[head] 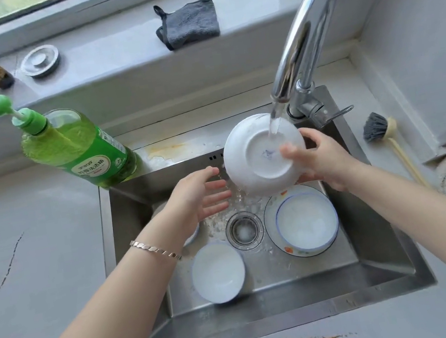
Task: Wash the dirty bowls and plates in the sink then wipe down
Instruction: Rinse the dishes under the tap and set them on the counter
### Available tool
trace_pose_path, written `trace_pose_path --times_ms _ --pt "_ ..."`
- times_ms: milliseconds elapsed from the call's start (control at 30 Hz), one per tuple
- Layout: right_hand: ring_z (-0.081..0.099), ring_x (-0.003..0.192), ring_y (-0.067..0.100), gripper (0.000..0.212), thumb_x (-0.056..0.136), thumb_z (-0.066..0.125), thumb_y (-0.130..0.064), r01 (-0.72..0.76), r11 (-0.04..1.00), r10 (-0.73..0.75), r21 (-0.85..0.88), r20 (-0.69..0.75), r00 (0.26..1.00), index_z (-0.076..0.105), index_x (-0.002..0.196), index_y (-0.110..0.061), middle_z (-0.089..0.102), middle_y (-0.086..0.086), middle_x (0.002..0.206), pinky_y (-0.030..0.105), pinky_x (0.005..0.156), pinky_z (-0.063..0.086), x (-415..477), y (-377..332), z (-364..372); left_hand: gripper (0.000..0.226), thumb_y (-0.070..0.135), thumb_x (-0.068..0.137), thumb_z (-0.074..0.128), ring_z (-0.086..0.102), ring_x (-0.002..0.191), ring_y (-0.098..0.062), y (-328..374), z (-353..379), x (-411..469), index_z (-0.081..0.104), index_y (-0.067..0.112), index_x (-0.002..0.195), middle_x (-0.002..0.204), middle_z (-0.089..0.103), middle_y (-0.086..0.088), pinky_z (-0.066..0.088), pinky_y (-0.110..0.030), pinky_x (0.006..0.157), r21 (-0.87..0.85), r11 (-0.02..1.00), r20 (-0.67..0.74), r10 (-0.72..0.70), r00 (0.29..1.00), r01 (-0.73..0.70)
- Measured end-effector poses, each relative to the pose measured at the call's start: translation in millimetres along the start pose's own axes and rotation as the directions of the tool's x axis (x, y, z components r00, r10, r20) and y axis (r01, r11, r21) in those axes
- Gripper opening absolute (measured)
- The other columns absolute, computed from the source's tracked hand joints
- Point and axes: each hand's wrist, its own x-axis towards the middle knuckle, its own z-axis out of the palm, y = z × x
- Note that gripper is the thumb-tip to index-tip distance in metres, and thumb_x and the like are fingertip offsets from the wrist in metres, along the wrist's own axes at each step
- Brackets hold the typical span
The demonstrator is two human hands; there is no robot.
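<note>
In the steel sink [270, 306] your right hand [325, 162] grips a white bowl [256, 163] under the running tap [302, 35], left hand [199, 193] spread beside it; a small bowl [218, 272], a blue-rimmed bowl [307, 221], a plate [302, 252] and the wiping look undone.

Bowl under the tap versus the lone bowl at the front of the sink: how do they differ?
The bowl under the tap is held aloft by the right hand, tipped so its base faces the camera; the front bowl sits upright, mouth up, untouched. The water from the tap strikes the bowl under the tap, while the front bowl lies outside the stream. Both are white.
</note>
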Motion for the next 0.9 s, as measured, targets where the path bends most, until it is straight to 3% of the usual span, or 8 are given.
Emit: trace_pose_path --times_ms 167,267,367,467,567,700,800,900 --pt "0.067 0.072 0.008 0.074 0.065 0.08 -0.013 0.108 0.994 -0.108 -0.018 -0.032 0.994 0.042 0.128 -0.018 0.064 0.011 0.1 0.022 0.051 0.054 -30 4 -37 0.04 0.035 0.1 0.038 0.066 0.075 -0.031 8 27 -11 0.048 0.006 0.125 0.104 0.062 -0.022 0.058 -0.035 0.057 -0.001 0.996 0.137 -0.087 0.987 0.088" --pt "0.064 0.068 -0.003 0.068 0.064 0.081 -0.001 0.25 0.951 -0.26 -0.18 -0.033 0.965 0.042 0.107 -0.035 0.064 0.003 0.095 0.018 0.06 0.054 -49 6 -49 0.054 0.054 0.096 0.032 0.067 0.072 -0.034 12 45 -12 0.052 0.008 0.116 0.106 0.061 -0.026 0.059 -0.037 0.055 0.128 0.98 0.256 -0.183 0.949 0.155" --pt "0.063 0.082 0.001 0.074 0.043 0.083 -0.032 0.378 0.841 -0.378 -0.387 0.08 0.922 0.038 0.098 -0.05 0.064 -0.011 0.099 0.018 0.071 0.053 -69 4 -48 0.061 0.06 0.092 0.034 0.064 0.078 -0.033 8 54 -11 0.057 0.005 0.109 0.105 0.06 -0.02 0.058 -0.041 0.054 0.176 0.96 0.324 -0.265 0.908 0.217" --pt "0.056 0.111 0.009 0.076 0.047 0.075 -0.044 0.494 0.671 -0.437 -0.552 0.244 0.866 0.036 0.112 -0.043 0.055 -0.013 0.123 0.026 0.095 0.045 -72 10 -42 0.036 0.027 0.094 0.048 0.063 0.082 -0.034 -5 51 -12 0.059 0.006 0.12 0.126 0.054 -0.02 0.057 -0.046 0.053 0.125 0.953 0.281 -0.301 0.911 0.277" --pt "0.037 0.131 0.0 0.077 0.062 0.082 -0.017 0.556 0.697 -0.465 -0.454 0.304 0.831 0.035 0.12 -0.039 0.035 -0.018 0.14 0.017 0.107 0.032 -69 21 -30 0.039 -0.008 0.084 0.038 0.063 0.084 -0.039 -23 42 -10 0.056 -0.008 0.119 0.125 0.055 -0.028 0.058 -0.046 0.056 0.037 0.968 0.209 -0.251 0.945 0.249" --pt "0.055 0.118 0.019 0.089 0.066 0.071 -0.001 0.086 0.996 -0.092 0.033 0.246 0.965 0.028 0.134 -0.039 0.038 0.007 0.143 0.038 0.1 0.045 -60 35 -14 0.052 -0.017 0.077 0.032 0.064 0.09 -0.041 -40 31 -4 0.057 0.002 0.118 0.109 0.064 -0.021 0.059 -0.047 0.064 -0.061 0.998 0.026 -0.017 1.0 0.019" --pt "0.064 0.094 0.036 0.08 0.048 0.087 -0.027 -0.356 0.829 0.126 0.432 0.476 0.871 0.055 0.121 -0.018 0.059 0.022 0.11 0.044 0.079 0.056 -52 35 -8 0.059 -0.015 0.075 0.033 0.058 0.106 -0.032 -44 25 -3 0.051 0.016 0.122 0.114 0.058 -0.007 0.057 -0.043 0.075 0.098 0.967 -0.148 0.248 0.958 -0.235" --pt "0.065 0.084 0.03 0.069 0.054 0.085 -0.036 -0.312 0.826 0.109 0.468 0.412 0.905 0.056 0.116 -0.025 0.061 0.015 0.106 0.039 0.071 0.057 -48 45 4 0.059 -0.009 0.076 0.043 0.056 0.105 -0.014 -46 26 -8 0.048 0.017 0.129 0.12 0.057 -0.002 0.048 -0.028 0.09 0.259 0.828 -0.086 0.533 0.842 -0.498"
